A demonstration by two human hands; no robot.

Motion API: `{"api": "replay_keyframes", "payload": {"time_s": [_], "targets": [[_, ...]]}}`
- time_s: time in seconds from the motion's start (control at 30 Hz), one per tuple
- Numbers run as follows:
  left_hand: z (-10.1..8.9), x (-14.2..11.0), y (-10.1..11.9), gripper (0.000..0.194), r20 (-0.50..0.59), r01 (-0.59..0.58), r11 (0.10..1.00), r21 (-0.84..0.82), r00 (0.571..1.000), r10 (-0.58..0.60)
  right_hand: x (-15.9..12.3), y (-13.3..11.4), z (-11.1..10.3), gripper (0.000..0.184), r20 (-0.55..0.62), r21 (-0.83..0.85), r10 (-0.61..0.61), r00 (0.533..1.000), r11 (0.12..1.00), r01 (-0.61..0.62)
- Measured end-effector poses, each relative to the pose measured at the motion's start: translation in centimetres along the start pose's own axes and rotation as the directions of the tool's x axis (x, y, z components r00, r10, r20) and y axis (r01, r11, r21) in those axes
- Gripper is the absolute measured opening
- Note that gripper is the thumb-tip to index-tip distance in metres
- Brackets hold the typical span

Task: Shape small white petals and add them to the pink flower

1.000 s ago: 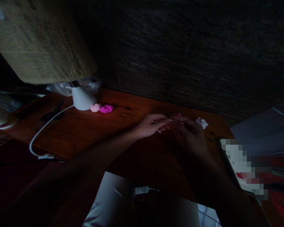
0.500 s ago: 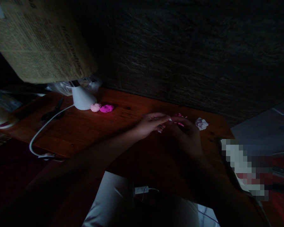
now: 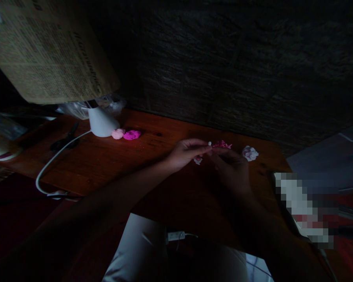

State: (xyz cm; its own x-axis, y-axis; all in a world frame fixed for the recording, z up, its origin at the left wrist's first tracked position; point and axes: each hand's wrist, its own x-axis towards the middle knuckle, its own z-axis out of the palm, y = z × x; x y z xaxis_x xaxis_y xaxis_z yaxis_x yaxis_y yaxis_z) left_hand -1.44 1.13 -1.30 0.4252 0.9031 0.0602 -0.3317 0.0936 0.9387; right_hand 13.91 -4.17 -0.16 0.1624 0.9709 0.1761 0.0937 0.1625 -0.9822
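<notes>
My left hand (image 3: 186, 152) is closed in a pinch, thumb and forefinger together. At its fingertips shows a small white piece (image 3: 209, 143), like a bit of modelling clay. My right hand (image 3: 233, 167) meets it from the other side, its fingertips also closed at the piece. Just behind the right fingers lie pink shreds (image 3: 222, 144) on the wooden table (image 3: 161, 131). A pale pinkish crumpled lump (image 3: 198, 160) shows below the left fingers; I cannot tell whether they touch it. Right of my hands sits a whitish crumpled lump (image 3: 250, 153).
A light pink lump (image 3: 118, 134) and a bright magenta lump (image 3: 131, 135) lie against the white lamp base (image 3: 101, 123), under a newsprint-patterned shade (image 3: 55, 51). Dark scissors (image 3: 65, 141) and a white cable (image 3: 42, 162) are at left. A dark wall (image 3: 223, 70) rises behind.
Both hands stay in nearly the same place. The fingertips have shifted slightly around the white piece, which now looks rounder. More of the pink shreds and the lump below the left fingers shows.
</notes>
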Motion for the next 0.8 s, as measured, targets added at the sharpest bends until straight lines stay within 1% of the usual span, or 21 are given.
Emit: {"api": "replay_keyframes", "payload": {"time_s": [0.23,0.33,0.57,0.7,0.8], "targets": [[-0.04,-0.05,0.05,0.041,0.018,-0.016,1.000,0.010,1.000,0.016,0.00,0.28,-0.07,0.024,0.018,0.006,0.010,1.000,1.000,-0.010],[0.02,-0.04,0.05,0.044,0.021,-0.011,1.000,-0.003,1.000,0.011,-0.05,0.30,-0.09,0.022,0.037,0.006,0.011,0.999,1.000,-0.012],[0.09,0.03,0.09,0.040,0.024,0.007,0.999,-0.045,1.000,-0.005,-0.07,0.37,0.01,0.023,0.041,0.005,0.059,0.997,0.998,-0.059],[0.20,-0.01,0.18,0.038,0.020,0.014,0.998,-0.060,1.000,-0.013,0.00,0.60,-0.05,0.023,0.054,0.025,0.067,0.996,0.997,-0.069],[0.31,-0.02,0.28,0.041,0.035,0.025,0.995,-0.092,0.999,-0.022,0.03,0.80,-0.16,0.025,0.079,0.053,0.081,0.994,0.995,-0.085]]}}
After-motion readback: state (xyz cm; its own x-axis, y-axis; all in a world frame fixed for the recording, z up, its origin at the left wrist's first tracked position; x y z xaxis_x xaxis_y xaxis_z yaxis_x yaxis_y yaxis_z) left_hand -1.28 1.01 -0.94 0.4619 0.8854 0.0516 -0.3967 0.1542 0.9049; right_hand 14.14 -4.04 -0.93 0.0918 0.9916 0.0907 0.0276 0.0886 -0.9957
